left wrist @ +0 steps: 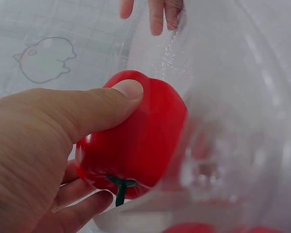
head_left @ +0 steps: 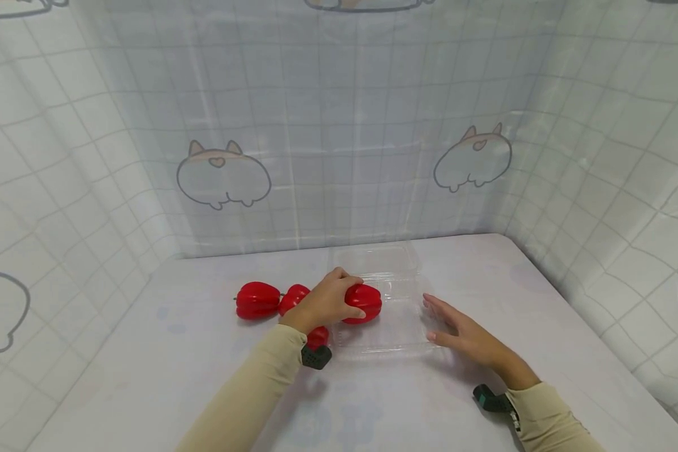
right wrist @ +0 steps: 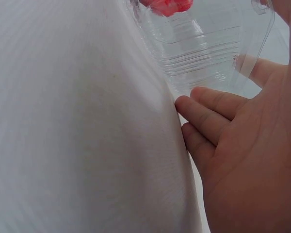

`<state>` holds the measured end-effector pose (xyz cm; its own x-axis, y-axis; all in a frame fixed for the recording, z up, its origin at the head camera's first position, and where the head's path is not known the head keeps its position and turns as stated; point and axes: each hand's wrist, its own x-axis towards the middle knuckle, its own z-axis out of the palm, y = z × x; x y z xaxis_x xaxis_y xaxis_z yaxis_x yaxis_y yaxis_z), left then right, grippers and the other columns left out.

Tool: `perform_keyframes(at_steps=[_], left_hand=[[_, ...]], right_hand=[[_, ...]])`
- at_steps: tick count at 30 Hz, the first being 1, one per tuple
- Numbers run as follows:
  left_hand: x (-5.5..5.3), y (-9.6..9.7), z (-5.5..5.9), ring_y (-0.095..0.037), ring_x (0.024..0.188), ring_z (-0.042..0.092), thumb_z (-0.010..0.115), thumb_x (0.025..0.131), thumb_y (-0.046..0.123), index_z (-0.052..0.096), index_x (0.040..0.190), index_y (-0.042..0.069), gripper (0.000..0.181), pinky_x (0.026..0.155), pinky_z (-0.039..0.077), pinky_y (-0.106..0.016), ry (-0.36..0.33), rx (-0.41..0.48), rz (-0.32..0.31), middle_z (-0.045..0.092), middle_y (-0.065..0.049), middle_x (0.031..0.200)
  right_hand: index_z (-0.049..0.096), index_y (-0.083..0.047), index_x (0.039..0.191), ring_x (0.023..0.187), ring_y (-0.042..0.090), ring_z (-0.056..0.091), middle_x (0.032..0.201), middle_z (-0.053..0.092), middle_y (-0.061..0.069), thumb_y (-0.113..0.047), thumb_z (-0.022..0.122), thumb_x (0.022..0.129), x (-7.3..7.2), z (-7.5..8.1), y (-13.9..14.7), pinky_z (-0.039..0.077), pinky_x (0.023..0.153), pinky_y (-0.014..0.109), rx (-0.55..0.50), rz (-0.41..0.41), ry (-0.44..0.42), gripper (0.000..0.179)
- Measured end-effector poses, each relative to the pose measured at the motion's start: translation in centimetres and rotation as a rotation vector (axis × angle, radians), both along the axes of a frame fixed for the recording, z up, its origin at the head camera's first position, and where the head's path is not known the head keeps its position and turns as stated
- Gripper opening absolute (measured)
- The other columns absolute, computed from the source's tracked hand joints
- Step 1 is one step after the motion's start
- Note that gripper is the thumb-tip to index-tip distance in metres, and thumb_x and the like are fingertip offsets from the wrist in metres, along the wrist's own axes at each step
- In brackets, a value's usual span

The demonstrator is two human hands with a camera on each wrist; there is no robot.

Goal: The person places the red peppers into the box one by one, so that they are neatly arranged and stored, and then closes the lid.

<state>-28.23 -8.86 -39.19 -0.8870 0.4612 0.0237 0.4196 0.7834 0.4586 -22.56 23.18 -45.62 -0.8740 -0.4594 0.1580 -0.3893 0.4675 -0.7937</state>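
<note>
My left hand grips a red bell pepper with a green stem, thumb on one side and fingers round the other. The pepper is at the left part of a clear plastic clamshell box; whether it touches the bottom I cannot tell. The box's lid lies folded back on the far side. At the right wall of the box is my right hand, its fingers fairly straight and holding nothing. In the right wrist view, its fingertips are low beside the transparent wall.
Left of the box lie more red bell peppers: one farthest left, one beside it, and one nearer me, partly behind my left wrist. A white table carries everything, with a grid-patterned curtain behind and at both sides.
</note>
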Motion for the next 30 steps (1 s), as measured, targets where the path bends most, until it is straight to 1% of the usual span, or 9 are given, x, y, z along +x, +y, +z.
perform_keyframes(at_steps=[4,7,9,13,16,19,25,30], left_hand=[[0.0,-0.1,0.06,-0.019,0.114,0.051,0.086,0.079,0.034,0.055,0.144,0.02,0.073,0.085,0.057,-0.039,-0.002,-0.001,-0.001,0.051,-0.001,0.125],[-0.03,-0.18,0.13,-0.019,0.115,0.051,0.085,0.08,0.033,0.054,0.145,0.018,0.074,0.086,0.057,-0.04,-0.008,-0.003,-0.007,0.051,-0.002,0.127],[-0.01,-0.23,0.25,-0.02,0.116,0.051,0.085,0.08,0.033,0.054,0.145,0.017,0.074,0.086,0.057,-0.04,-0.013,-0.001,-0.011,0.051,-0.003,0.127],[0.06,-0.27,0.39,-0.02,0.115,0.051,0.086,0.079,0.033,0.054,0.145,0.017,0.074,0.085,0.057,-0.04,-0.01,-0.01,-0.003,0.052,-0.003,0.127],[0.07,-0.22,0.38,-0.02,0.115,0.051,0.086,0.078,0.034,0.055,0.144,0.018,0.075,0.084,0.057,-0.039,-0.001,-0.027,0.007,0.052,-0.002,0.127],[0.1,-0.17,0.4,-0.02,0.116,0.051,0.087,0.078,0.034,0.055,0.144,0.018,0.076,0.085,0.057,-0.04,0.007,-0.036,0.013,0.052,-0.003,0.128],[0.2,-0.1,0.44,-0.02,0.117,0.05,0.086,0.078,0.035,0.054,0.145,0.02,0.076,0.086,0.057,-0.042,0.015,-0.046,0.02,0.052,-0.002,0.129],[0.16,-0.16,0.36,-0.02,0.117,0.051,0.086,0.078,0.037,0.054,0.144,0.019,0.076,0.086,0.057,-0.042,0.02,-0.058,0.011,0.052,-0.003,0.129]], right_hand=[[0.024,-0.007,0.159,0.145,0.034,0.034,0.16,0.032,0.016,-0.027,0.067,0.097,-0.02,-0.01,0.04,0.026,0.115,0.054,0.003,-0.006,-0.007,0.077],[0.025,-0.009,0.159,0.145,0.033,0.034,0.16,0.032,0.015,-0.029,0.067,0.097,-0.12,-0.14,0.1,0.026,0.116,0.05,0.0,-0.007,-0.015,0.078],[0.025,-0.01,0.159,0.145,0.033,0.034,0.16,0.032,0.015,-0.03,0.067,0.097,-0.18,-0.24,0.18,0.027,0.117,0.045,-0.005,-0.005,-0.019,0.078],[0.025,-0.011,0.159,0.145,0.032,0.034,0.16,0.032,0.014,-0.032,0.067,0.096,-0.21,-0.31,0.26,0.026,0.115,0.03,-0.013,-0.001,-0.025,0.078],[0.025,-0.012,0.159,0.145,0.032,0.033,0.16,0.032,0.015,-0.032,0.067,0.097,-0.21,-0.31,0.26,0.026,0.114,0.027,-0.013,0.001,-0.019,0.078],[0.025,-0.012,0.159,0.145,0.032,0.034,0.16,0.032,0.014,-0.033,0.067,0.096,-0.23,-0.29,0.26,0.025,0.115,0.03,-0.011,-0.001,-0.016,0.079],[0.025,-0.01,0.159,0.145,0.032,0.033,0.16,0.032,0.014,-0.032,0.067,0.096,-0.18,-0.18,0.25,0.026,0.116,0.046,0.003,-0.012,-0.014,0.078],[0.025,-0.01,0.159,0.145,0.032,0.033,0.16,0.032,0.014,-0.03,0.067,0.097,-0.2,-0.17,0.18,0.026,0.116,0.052,-0.001,-0.01,-0.021,0.078]])
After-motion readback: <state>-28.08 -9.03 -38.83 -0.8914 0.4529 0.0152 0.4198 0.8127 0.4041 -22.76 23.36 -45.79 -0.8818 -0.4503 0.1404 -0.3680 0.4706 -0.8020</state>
